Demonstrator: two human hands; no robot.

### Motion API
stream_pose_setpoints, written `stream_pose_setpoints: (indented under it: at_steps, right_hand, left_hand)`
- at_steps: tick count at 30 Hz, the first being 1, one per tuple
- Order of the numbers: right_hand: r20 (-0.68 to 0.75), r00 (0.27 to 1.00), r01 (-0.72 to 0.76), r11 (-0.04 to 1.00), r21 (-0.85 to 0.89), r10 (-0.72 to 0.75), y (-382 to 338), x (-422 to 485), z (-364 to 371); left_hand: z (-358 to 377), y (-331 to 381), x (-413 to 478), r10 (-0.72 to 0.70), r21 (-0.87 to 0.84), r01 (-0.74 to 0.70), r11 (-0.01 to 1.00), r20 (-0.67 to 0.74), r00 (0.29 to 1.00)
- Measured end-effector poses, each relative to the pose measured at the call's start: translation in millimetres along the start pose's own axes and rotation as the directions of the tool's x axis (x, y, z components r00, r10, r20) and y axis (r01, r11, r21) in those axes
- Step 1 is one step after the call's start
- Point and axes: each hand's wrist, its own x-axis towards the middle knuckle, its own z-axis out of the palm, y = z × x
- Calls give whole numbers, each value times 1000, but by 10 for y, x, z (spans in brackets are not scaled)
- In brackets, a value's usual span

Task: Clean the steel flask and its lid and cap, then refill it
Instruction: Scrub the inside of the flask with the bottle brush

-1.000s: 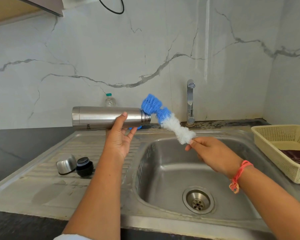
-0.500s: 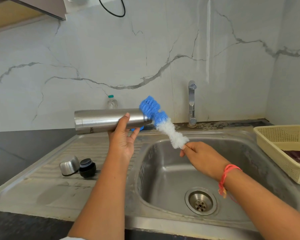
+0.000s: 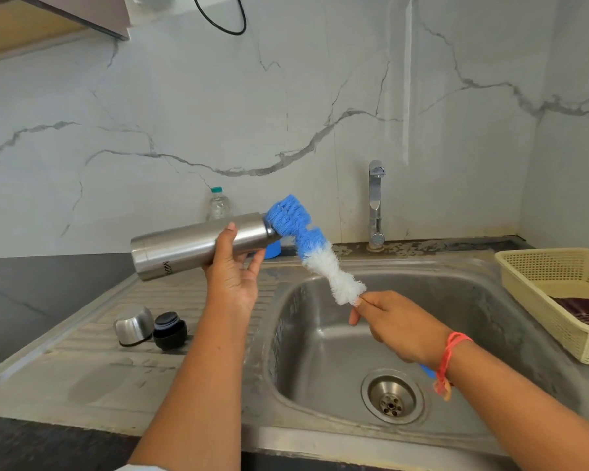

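Note:
My left hand [image 3: 233,270] grips the steel flask [image 3: 184,246] around its middle, holding it almost level above the drainboard with its open mouth to the right. My right hand [image 3: 397,322] holds the handle of a blue and white bottle brush [image 3: 315,254]. The brush's blue tip touches the flask's mouth. On the drainboard lie the steel cap [image 3: 133,324] and, beside it on the right, the black lid [image 3: 170,331].
The steel sink [image 3: 320,355] with its drain [image 3: 391,397] is below my right hand. A tap [image 3: 376,202] stands at the back. A cream plastic basket [image 3: 538,270] with a dark cloth sits on the right. A small clear bottle [image 3: 219,205] stands behind the flask.
The flask's mouth end has tilted upward, and the brush tip has moved up against the mouth. My right hand stays on the brush handle.

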Motion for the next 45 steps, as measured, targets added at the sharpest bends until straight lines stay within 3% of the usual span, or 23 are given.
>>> stream_pose_setpoints:
  at_steps: [5,10,14,24,34,39,45]
  right_hand:
    - [-20,1000,-20,995,93,22,-66,73,48]
    - [-170,985,5,998,56,5,76,39,-58]
    - [-277,960,6,978,207,53,141,152,-42]
    - [-150,977,175,973,151,-152,67,63,100]
    - [-159,976,157,987,21,-152,70,126,170]
    - [-128,973,184,981,-58,-190,82,50,176]
    - [-139,979,142,989,-51,-148,76,148,224]
  left_hand:
    - [69,-119,-87,-28,112,24,993,36,999]
    - [28,-36,-9,41,86,-44,995,44,998]
    - [67,-8,-26,33,40,-35,999,62,998]
    - [45,45,-22,36,9,-35,999,-24,999]
    - [106,-40,-104,9,36,-7,999,-62,998]
    - [70,115,-56,38,-70,-45,997,-100,994]
    - [117,-22,-94,57,36,-55,998,-42,997]
